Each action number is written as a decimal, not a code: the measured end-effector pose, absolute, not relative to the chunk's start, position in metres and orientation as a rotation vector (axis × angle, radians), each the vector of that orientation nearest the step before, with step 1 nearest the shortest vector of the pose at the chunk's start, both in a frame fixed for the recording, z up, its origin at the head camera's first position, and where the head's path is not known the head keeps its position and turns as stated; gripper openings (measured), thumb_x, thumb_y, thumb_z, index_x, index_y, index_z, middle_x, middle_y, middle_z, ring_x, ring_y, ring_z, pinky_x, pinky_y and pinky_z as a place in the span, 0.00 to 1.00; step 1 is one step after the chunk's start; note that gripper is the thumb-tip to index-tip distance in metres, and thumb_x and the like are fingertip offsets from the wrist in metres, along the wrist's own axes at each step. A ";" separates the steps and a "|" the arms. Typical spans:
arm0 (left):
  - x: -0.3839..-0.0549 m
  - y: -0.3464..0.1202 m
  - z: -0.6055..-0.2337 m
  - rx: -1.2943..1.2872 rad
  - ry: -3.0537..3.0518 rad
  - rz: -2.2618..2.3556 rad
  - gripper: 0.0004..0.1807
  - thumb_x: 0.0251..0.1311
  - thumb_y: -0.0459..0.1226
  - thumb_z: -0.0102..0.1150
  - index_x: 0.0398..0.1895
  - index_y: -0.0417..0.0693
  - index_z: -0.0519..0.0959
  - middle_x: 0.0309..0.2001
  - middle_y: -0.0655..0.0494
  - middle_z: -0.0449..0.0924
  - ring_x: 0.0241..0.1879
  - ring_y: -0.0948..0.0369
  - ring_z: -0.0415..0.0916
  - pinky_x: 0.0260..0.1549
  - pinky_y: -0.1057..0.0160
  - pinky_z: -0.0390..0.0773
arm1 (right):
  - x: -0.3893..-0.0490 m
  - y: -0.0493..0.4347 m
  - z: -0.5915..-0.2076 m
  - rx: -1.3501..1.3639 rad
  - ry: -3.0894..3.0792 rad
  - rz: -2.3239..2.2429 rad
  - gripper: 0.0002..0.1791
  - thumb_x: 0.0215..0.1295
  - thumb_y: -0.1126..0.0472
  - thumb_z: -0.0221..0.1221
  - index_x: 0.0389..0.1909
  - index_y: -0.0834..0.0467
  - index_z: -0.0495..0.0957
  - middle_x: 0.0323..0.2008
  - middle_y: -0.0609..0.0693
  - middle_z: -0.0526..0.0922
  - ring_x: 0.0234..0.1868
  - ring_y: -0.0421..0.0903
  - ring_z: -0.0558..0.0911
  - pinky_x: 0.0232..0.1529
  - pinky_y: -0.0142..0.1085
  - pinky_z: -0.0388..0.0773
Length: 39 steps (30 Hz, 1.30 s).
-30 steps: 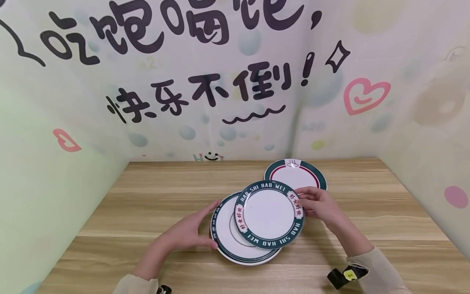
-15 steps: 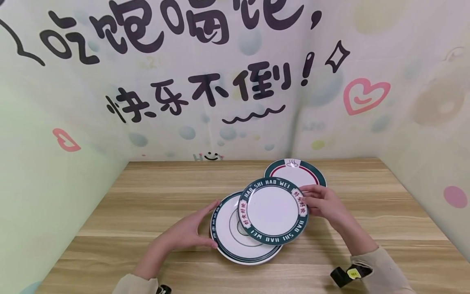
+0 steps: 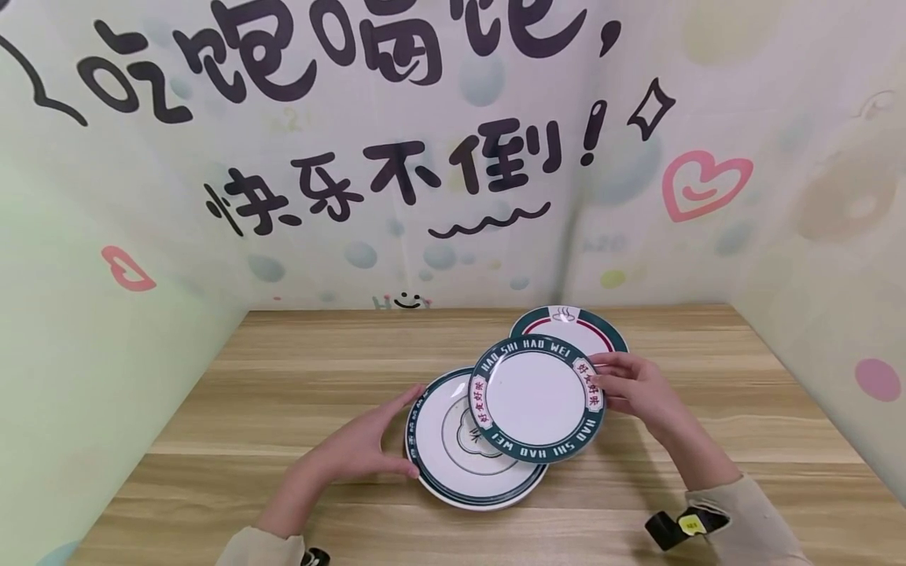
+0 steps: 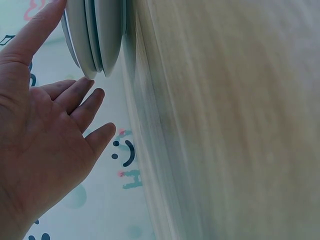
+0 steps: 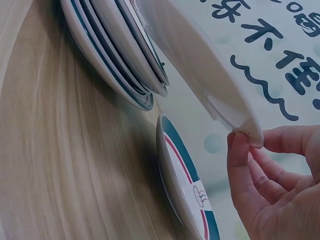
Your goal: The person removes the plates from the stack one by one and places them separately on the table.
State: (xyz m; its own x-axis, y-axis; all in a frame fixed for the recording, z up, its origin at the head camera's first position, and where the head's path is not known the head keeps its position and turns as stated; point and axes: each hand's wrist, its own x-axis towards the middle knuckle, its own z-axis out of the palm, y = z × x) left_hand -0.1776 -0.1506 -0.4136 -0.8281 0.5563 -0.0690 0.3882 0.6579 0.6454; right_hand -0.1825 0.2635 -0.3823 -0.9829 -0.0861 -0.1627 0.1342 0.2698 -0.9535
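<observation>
In the head view my right hand (image 3: 640,393) pinches the right rim of a white plate (image 3: 535,397) with a dark green lettered border. The right wrist view shows that plate's pale underside (image 5: 200,55) lifted clear above the others, thumb and fingers on its edge. Below and to the left sits a stack of plates (image 3: 453,472), the top one white with green rings and a printed centre. My left hand (image 3: 357,448) spreads thumb and fingers along the stack's left edge; its fingers (image 4: 82,102) lie fairly straight at the rims in the left wrist view.
Behind the held plate, a plate with a green and red border (image 3: 562,330) lies at the back of the wooden table (image 3: 304,354), partly covered in the head view. A printed backdrop (image 3: 396,259) rises at the table's back edge, with side walls left and right.
The held plate and my right hand have moved right and slightly back, baring more of the stack's top plate and its printed centre. My left hand has stayed in place.
</observation>
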 end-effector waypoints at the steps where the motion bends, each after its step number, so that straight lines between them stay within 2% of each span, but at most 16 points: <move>1: -0.178 -0.151 -0.414 0.762 2.616 0.928 0.64 0.43 0.62 0.74 0.80 0.54 0.50 0.80 0.54 0.52 0.77 0.48 0.54 0.74 0.42 0.59 | -0.183 0.265 -0.382 0.046 2.354 -1.795 0.28 0.72 0.60 0.57 0.67 0.70 0.65 0.43 0.46 0.79 0.38 0.36 0.82 0.43 0.29 0.86; 13: -0.177 -0.152 -0.415 0.783 2.633 0.933 0.64 0.43 0.62 0.74 0.80 0.53 0.50 0.80 0.55 0.53 0.77 0.49 0.55 0.73 0.42 0.60 | -0.185 0.281 -0.379 0.097 2.366 -1.824 0.32 0.73 0.57 0.57 0.70 0.70 0.61 0.42 0.40 0.79 0.39 0.33 0.83 0.44 0.29 0.86; 19: -0.177 -0.152 -0.414 0.778 2.628 0.936 0.64 0.43 0.61 0.75 0.80 0.54 0.51 0.79 0.54 0.53 0.77 0.49 0.56 0.73 0.41 0.61 | -0.188 0.290 -0.380 0.136 2.350 -1.868 0.31 0.72 0.58 0.58 0.69 0.69 0.62 0.37 0.34 0.81 0.38 0.32 0.84 0.43 0.29 0.86; 33: -0.178 -0.152 -0.414 0.780 2.626 0.929 0.64 0.42 0.61 0.75 0.80 0.54 0.50 0.79 0.54 0.53 0.77 0.49 0.55 0.73 0.41 0.61 | -0.191 0.307 -0.379 0.184 2.307 -1.978 0.31 0.71 0.59 0.59 0.69 0.67 0.62 0.36 0.31 0.82 0.37 0.31 0.83 0.41 0.27 0.85; 36: -0.178 -0.153 -0.414 0.780 2.626 0.931 0.64 0.42 0.61 0.75 0.80 0.54 0.50 0.79 0.54 0.53 0.77 0.49 0.56 0.73 0.41 0.61 | -0.191 0.310 -0.379 0.207 2.280 -2.010 0.29 0.71 0.60 0.59 0.68 0.65 0.64 0.35 0.31 0.82 0.36 0.31 0.83 0.41 0.26 0.85; 39: -0.178 -0.153 -0.414 0.782 2.625 0.933 0.64 0.42 0.61 0.75 0.80 0.53 0.50 0.79 0.54 0.53 0.77 0.49 0.56 0.73 0.41 0.61 | -0.192 0.314 -0.379 0.229 2.246 -2.056 0.22 0.70 0.60 0.60 0.62 0.58 0.69 0.35 0.32 0.82 0.36 0.31 0.83 0.40 0.26 0.85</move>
State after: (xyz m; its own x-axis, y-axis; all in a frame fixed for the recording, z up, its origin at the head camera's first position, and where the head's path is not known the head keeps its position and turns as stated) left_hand -0.1781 -0.1526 -0.4140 -0.8254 0.5621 -0.0515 0.4037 0.6515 0.6423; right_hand -0.1917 0.3143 -0.3793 -0.9850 0.0509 -0.1650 0.1689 0.0839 -0.9821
